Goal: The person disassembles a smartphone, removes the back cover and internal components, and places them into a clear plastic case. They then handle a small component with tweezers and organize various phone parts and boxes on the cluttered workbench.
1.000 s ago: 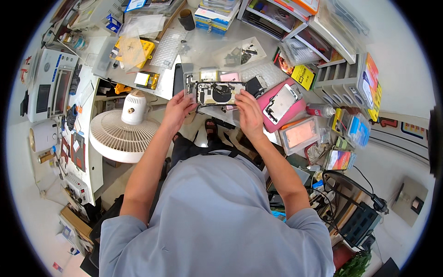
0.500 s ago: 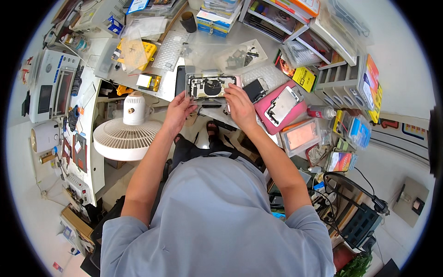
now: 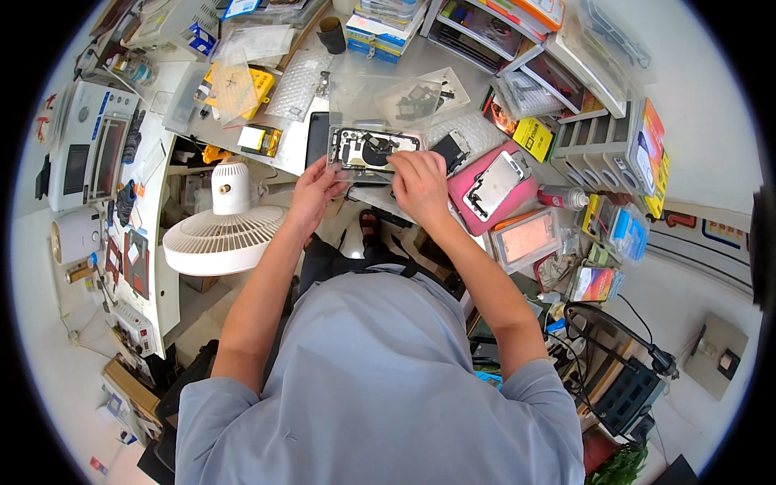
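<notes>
An opened phone housing [image 3: 353, 150] with bare inner parts and a dark round coil lies in a clear plastic box [image 3: 333, 145], whose see-through lid [image 3: 364, 95] is tipped back. My left hand [image 3: 318, 194] grips the left front corner of this box between thumb and fingers. Over the housing's right half is my right hand [image 3: 422, 184], fingers bent and pressed together at the fingertips. Whatever sits between those tips is too small to tell. Just left of the box lies a dark flat phone-shaped piece [image 3: 318, 139]; to the right is a black phone part [image 3: 449, 152].
A pink pad [image 3: 517, 192] bears a phone screen part [image 3: 495, 187]. Right of it stand a boxed phone [image 3: 527, 240] and a spray can [image 3: 563, 197]. A tray of small parts [image 3: 447, 89] sits behind. A white fan [image 3: 230, 218] stands left, near the desk edge.
My right hand has moved from the box's right edge inward over the phone housing, its fingers now bunched. The box has shifted slightly to the right; my left hand still holds it.
</notes>
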`<state>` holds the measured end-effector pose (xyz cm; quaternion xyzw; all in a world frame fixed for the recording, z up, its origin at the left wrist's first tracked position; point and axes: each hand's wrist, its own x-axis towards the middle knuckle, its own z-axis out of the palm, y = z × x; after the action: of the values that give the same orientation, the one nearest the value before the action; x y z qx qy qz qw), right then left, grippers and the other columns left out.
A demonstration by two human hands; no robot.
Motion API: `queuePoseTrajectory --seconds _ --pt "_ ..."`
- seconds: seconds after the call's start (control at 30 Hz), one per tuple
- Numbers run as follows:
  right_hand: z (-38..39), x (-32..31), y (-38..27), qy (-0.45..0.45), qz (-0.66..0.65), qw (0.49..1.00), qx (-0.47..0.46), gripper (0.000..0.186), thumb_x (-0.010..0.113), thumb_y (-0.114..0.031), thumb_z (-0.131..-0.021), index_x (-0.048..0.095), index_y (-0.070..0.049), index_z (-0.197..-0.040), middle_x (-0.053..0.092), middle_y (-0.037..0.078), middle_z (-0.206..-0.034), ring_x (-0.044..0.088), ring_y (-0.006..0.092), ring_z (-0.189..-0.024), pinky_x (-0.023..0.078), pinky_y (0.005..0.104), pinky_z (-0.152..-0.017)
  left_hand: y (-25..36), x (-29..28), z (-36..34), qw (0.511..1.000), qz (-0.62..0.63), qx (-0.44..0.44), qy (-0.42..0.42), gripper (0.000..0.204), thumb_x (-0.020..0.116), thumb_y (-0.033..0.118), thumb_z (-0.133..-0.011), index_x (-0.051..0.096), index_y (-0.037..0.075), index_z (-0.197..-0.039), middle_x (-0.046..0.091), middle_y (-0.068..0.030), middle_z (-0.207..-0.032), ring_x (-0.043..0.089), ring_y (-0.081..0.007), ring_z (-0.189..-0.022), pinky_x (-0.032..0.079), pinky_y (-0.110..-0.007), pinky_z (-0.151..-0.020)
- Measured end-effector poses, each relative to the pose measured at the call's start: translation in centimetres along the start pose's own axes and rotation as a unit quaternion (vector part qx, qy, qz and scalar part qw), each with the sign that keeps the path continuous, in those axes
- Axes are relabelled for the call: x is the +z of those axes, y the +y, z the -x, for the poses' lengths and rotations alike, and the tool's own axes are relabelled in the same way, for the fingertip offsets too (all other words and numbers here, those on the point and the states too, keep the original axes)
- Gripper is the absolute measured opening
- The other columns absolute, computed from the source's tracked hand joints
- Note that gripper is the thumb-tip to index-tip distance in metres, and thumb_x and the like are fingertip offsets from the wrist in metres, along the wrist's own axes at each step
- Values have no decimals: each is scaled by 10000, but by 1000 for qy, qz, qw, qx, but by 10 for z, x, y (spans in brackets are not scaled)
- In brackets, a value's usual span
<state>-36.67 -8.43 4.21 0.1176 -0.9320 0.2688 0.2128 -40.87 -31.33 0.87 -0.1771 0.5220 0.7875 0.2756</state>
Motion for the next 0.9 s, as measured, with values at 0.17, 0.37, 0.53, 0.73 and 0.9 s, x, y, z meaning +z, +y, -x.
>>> queuePoseTrajectory --seconds 0.17,0.37,0.53,0.73,0.9 --pt "-31 22 -6 -1 3 1000 25 297 704 -141 -760 622 -68 -1036 605 67 -959 556 265 -907 439 396 -819 0 2 1 1000 4 6 -1 450 515 125 -994 371 -11 -1398 560 -122 -1257 596 -202 -1077 520 -324 -908" --pt "-38 33 -5 -55 45 996 51 263 686 -151 -799 617 -53 -1032 617 95 -950 574 288 -919 465 397 -820 -2 1 0 1000 7 6 2 460 526 130 -990 369 -2 -1402 570 -115 -1239 598 -191 -1059 522 -315 -898" --pt "-40 38 3 -82 101 991 22 212 646 -142 -817 616 -49 -1005 608 103 -906 597 286 -871 478 402 -791 -4 0 -2 1000 2 9 -1 425 506 140 -1000 396 -1 -1385 579 -99 -1222 596 -179 -1055 517 -313 -912" --pt "-43 33 9 -38 88 995 -27 176 634 -127 -806 624 -55 -966 623 83 -833 615 262 -802 487 397 -734 -1 3 1 1000 -4 9 4 409 494 138 -1004 404 -3 -1377 582 -93 -1218 595 -181 -1060 516 -314 -917" --pt "-48 24 8 22 5 998 64 168 653 -132 -819 670 -73 -976 667 82 -820 640 241 -730 511 362 -679 2 5 3 1000 -5 8 3 401 485 113 -1001 404 -4 -1375 579 -98 -1206 594 -185 -1062 518 -314 -912"
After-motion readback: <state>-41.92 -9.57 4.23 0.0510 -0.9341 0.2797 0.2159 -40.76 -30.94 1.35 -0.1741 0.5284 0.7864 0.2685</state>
